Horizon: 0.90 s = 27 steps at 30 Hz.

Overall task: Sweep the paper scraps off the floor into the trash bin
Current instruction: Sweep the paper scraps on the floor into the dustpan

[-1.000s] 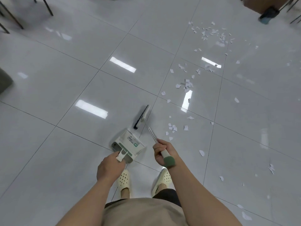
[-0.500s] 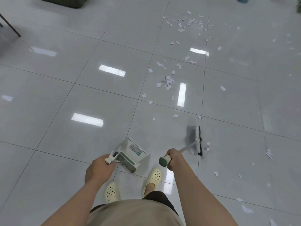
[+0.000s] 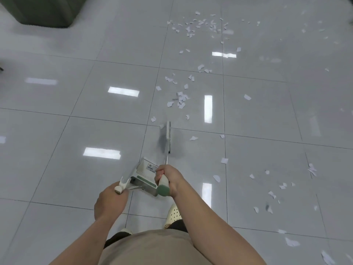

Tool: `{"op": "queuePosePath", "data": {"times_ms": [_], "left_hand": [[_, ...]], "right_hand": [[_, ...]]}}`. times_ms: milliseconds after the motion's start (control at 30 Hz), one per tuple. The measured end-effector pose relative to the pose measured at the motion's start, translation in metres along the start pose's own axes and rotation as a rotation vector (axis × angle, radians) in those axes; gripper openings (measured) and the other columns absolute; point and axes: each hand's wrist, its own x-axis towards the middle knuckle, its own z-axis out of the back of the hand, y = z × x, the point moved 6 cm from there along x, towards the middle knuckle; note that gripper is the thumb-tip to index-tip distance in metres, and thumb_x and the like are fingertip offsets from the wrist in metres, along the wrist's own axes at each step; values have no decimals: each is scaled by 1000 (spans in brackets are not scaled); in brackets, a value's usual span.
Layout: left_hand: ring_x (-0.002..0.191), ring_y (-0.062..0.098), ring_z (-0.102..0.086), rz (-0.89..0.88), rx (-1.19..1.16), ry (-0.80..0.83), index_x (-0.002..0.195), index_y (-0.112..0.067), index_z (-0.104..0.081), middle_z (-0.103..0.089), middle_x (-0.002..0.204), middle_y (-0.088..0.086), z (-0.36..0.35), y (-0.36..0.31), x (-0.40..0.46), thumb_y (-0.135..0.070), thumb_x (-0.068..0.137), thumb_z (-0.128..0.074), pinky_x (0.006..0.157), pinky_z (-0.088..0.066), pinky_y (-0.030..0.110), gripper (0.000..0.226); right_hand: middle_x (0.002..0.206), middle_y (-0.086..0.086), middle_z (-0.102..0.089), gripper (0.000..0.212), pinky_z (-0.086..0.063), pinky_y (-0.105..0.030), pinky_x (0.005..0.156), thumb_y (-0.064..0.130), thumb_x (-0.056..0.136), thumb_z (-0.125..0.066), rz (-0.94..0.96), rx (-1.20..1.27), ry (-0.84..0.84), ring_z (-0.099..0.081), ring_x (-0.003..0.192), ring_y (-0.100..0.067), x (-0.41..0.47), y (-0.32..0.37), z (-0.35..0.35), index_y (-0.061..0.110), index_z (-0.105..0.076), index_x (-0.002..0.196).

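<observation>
White paper scraps point(image 3: 180, 99) lie scattered over the glossy grey tile floor, with one cluster ahead, another point(image 3: 198, 25) farther off, and loose pieces point(image 3: 275, 188) to the right. My right hand point(image 3: 168, 178) grips the white and green handle of a small broom. Its brush head point(image 3: 165, 137) is motion-blurred on the floor ahead of me. My left hand point(image 3: 112, 199) holds the white handle of the dustpan point(image 3: 147, 176), which hangs tilted just above the floor between my hands. A dark green bin point(image 3: 44, 10) stands at the far left.
My feet in cream perforated clogs point(image 3: 172, 217) stand on the tiles below my hands. Bright ceiling-light reflections point(image 3: 123, 91) streak the floor. A dark edge shows at the far left.
The broom head swung from right of me back to the centre, just ahead of the dustpan. The view moved forward and left, bringing the dark bin further into view.
</observation>
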Motion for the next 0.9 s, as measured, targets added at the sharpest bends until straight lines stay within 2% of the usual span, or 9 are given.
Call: {"op": "queuePosePath", "data": {"times_ms": [267, 433, 567, 667, 800, 900], "left_hand": [[68, 25, -62, 83, -115, -93, 79, -22, -66, -66, 70, 2, 28, -2, 12, -34, 95, -61, 63, -49, 35, 21], [72, 22, -61, 135, -183, -122, 82, -25, -66, -67, 77, 1, 39, -6, 30, -32, 97, -59, 63, -45, 32, 18], [71, 23, -62, 99, -194, -105, 82, -25, -66, -67, 76, 1, 48, -4, 60, -34, 96, -61, 62, -45, 31, 17], [71, 21, -62, 69, -210, -71, 87, -26, -67, -67, 76, -1, 54, -8, 90, -37, 96, -64, 61, -45, 30, 15], [72, 21, -62, 21, -250, -42, 93, -30, -68, -68, 77, -2, 62, -13, 125, -36, 97, -63, 62, -46, 31, 8], [73, 24, -63, 5, -276, -34, 91, -31, -66, -68, 77, -1, 70, -8, 148, -36, 97, -64, 65, -50, 34, 8]], "right_hand": [[44, 3, -38, 26, -38, -15, 30, 0, 94, -47, -235, -31, 303, -40, 31, -6, 12, -6, -63, 13, -40, 73], [44, 3, -40, 25, -39, -16, 30, 4, 95, -46, -256, 87, 331, -41, 30, -7, 32, 4, -79, 13, -44, 72], [44, 2, -38, 25, -38, -16, 29, 2, 94, -45, -138, 111, 151, -39, 28, -8, 54, 36, -54, 13, -41, 71], [41, 1, -36, 23, -36, -16, 28, 2, 93, -44, -38, 89, -80, -37, 27, -9, 67, 62, -12, 14, -38, 74], [51, -4, -43, 15, -38, -18, 34, -2, 86, -47, 71, -222, -471, -41, 33, -14, 75, 92, 27, 9, -44, 77], [68, -11, -52, 9, -42, -26, 48, -3, 81, -46, 134, -389, -611, -49, 53, -22, 76, 109, 20, 3, -51, 83]]}}
